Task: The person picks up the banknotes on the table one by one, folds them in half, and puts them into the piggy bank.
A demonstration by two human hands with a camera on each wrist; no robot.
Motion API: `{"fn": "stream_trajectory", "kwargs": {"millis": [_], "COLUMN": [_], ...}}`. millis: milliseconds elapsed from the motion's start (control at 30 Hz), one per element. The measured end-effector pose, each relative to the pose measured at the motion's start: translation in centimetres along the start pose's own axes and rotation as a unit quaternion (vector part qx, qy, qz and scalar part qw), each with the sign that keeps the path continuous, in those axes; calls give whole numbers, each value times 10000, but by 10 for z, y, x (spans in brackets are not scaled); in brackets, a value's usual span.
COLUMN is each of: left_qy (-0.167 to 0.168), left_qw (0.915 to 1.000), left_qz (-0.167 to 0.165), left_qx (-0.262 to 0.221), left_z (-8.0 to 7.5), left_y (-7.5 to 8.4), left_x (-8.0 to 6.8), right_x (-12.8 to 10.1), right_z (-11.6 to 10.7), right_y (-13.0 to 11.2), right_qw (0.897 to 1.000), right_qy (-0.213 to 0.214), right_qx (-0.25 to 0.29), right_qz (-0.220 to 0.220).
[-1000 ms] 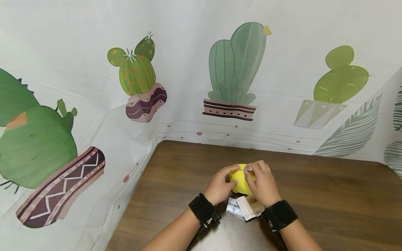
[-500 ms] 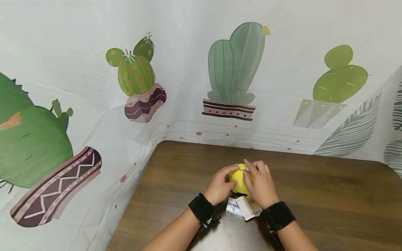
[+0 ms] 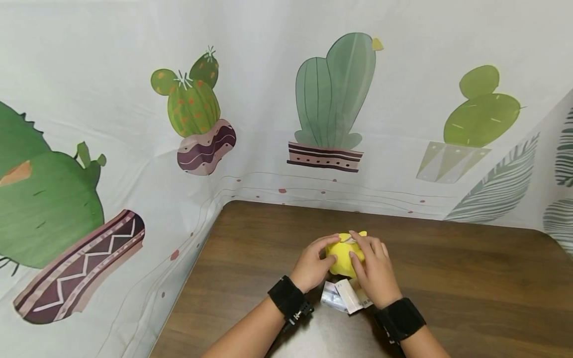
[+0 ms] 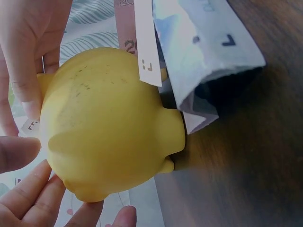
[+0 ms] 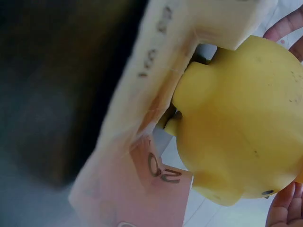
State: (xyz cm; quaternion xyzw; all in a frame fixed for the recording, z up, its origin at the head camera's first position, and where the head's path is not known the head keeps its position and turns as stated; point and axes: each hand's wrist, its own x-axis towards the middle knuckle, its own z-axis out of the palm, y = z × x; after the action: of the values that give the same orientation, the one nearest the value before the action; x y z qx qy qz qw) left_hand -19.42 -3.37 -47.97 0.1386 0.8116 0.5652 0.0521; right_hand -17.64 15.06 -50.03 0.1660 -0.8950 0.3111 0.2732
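Observation:
A yellow piggy bank [image 3: 342, 262] stands on the table, and both hands are at it. My left hand [image 3: 311, 264] holds its left side, thumb on the near face and fingers over the top. A small piece of folded banknote [image 3: 347, 240] shows at the top of the bank; how deep it sits there I cannot see. My right hand [image 3: 375, 266] is round the bank's right end, thumb on the near side and a fingertip beside the folded note. In the left wrist view, a pale paper corner [image 4: 31, 125] shows near the right hand's fingertips.
Several folded banknotes lie just in front of the bank: a bluish one [image 3: 333, 297], a pale one [image 3: 349, 297] and a pinkish one [image 5: 154, 189]. The brown wooden table [image 3: 268, 233] ends at a white cloth [image 3: 259, 124] printed with cacti.
The right thumb has come off the folded note onto the bank's side. Less of the note shows between the right fingers, and the bank's ear is now visible. The left hand has kept its place.

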Motion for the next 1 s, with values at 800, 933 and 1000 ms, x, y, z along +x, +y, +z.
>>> {"fn": "stream_trajectory", "kwargs": {"millis": [800,933,1000], "left_qy": [55,71,68], "left_qw": [9999,9999,9998], "left_qz": [10,60,40], "left_qx": [112,139,167], "left_z": [0,0,0], "left_y": [-1,-1,-1], "left_x": [2,2,2], "right_x": [-4,-3,-3], "right_z": [3,4,4], "right_y": [0,1,1], "right_qw": [9999,9995,9993], "right_qy": [164,256,291], "right_qx": [21,-9,-17], "right_qz": [5,-157,-236]}}
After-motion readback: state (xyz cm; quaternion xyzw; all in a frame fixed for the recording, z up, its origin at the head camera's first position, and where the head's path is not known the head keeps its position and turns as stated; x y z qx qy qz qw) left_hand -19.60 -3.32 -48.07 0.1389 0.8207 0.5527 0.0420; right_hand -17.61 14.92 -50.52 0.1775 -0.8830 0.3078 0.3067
